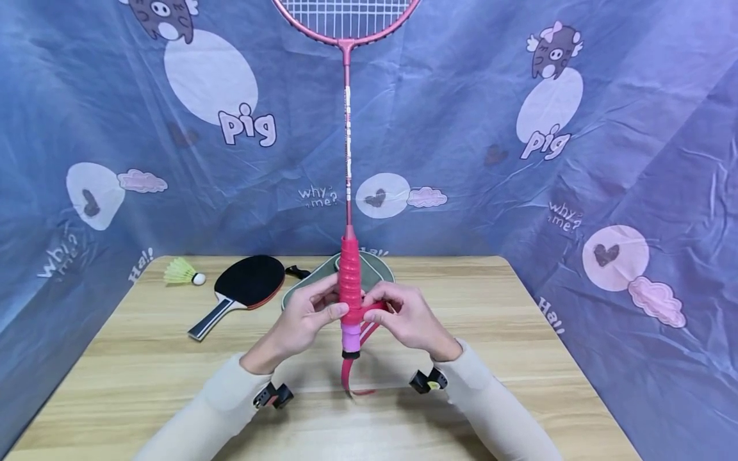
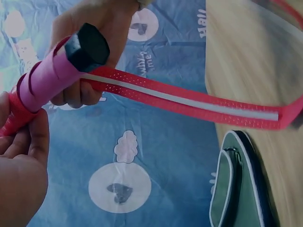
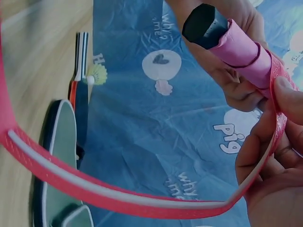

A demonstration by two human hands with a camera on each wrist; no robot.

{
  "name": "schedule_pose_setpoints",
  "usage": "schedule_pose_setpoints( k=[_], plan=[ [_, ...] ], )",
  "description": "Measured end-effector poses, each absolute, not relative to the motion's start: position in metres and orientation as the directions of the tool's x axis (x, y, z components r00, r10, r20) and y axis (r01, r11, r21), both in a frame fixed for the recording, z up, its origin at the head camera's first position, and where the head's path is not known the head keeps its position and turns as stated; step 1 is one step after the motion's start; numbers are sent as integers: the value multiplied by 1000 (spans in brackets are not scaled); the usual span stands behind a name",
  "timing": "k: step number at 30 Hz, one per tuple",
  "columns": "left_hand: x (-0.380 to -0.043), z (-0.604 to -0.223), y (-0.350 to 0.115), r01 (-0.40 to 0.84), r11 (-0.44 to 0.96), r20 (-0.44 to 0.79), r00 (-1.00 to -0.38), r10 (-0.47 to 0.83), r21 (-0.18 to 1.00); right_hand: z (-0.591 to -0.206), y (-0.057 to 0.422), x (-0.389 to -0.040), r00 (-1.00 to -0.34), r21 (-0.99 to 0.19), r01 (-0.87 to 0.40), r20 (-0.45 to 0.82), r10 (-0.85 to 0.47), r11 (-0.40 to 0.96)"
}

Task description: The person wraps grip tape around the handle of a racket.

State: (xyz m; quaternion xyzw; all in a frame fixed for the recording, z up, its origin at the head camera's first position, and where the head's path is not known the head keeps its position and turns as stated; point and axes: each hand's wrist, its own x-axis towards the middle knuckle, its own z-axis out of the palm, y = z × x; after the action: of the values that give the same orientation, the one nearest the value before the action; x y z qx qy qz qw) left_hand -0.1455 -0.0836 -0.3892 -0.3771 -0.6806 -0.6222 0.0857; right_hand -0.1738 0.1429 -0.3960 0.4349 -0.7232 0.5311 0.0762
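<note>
A pink badminton racket (image 1: 348,141) stands upright over the table, head up and butt down. Red perforated grip tape (image 2: 189,99) is wound round its handle, while the lowest part shows a pink-purple layer (image 1: 350,338) above the black butt cap (image 2: 90,45). My left hand (image 1: 308,317) holds the wrapped handle, thumb in front and fingers behind. On the other side, my right hand (image 1: 409,317) pinches the tape where it leaves the handle. From there the loose tape hangs in a long curve, its pale backing strip visible in both wrist views.
On the wooden table (image 1: 144,384) lie a black table tennis bat (image 1: 250,282), a yellow shuttlecock (image 1: 181,273) and a small black item (image 1: 297,273). A green case (image 1: 377,269) lies behind the handle. Blue printed cloth (image 1: 450,128) hangs at the back and sides.
</note>
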Motion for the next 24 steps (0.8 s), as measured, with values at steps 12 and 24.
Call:
schedule_pose_setpoints(
  k=[12, 24],
  plan=[
    [-146, -391, -81, 613, -116, 601, -688, 407, 781, -402, 144, -182, -674, -880, -470, 408, -616, -67],
    [-145, -395, -77, 653, -3, 604, -698, 385, 757, -410, 141, -181, -596, -889, -315, 459, -659, -333]
  ],
)
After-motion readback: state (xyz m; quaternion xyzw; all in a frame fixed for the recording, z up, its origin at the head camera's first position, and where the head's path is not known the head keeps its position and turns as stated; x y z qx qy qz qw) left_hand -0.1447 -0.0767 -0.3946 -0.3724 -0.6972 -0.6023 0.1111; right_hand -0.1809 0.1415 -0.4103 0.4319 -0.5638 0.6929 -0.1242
